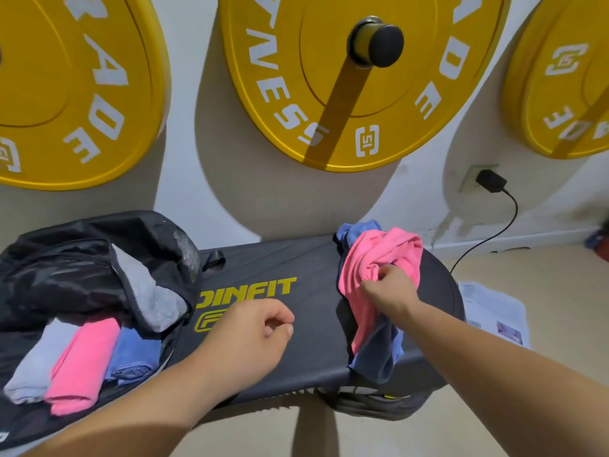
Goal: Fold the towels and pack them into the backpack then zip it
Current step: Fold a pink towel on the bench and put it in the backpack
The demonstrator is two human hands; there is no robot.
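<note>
A black backpack lies unzipped on the left end of a black bench. Inside it lie three folded towels side by side: grey, pink and blue. On the bench's right end sits a loose heap of towels: a crumpled pink towel on top, a blue one behind it and a dark blue one hanging over the front edge. My right hand pinches the pink towel. My left hand hovers over the bench's middle, fingers curled, holding nothing.
Three yellow weight plates hang on the white wall behind the bench. A black charger is plugged into a wall socket, its cable running down to the floor. Papers lie on the floor to the right.
</note>
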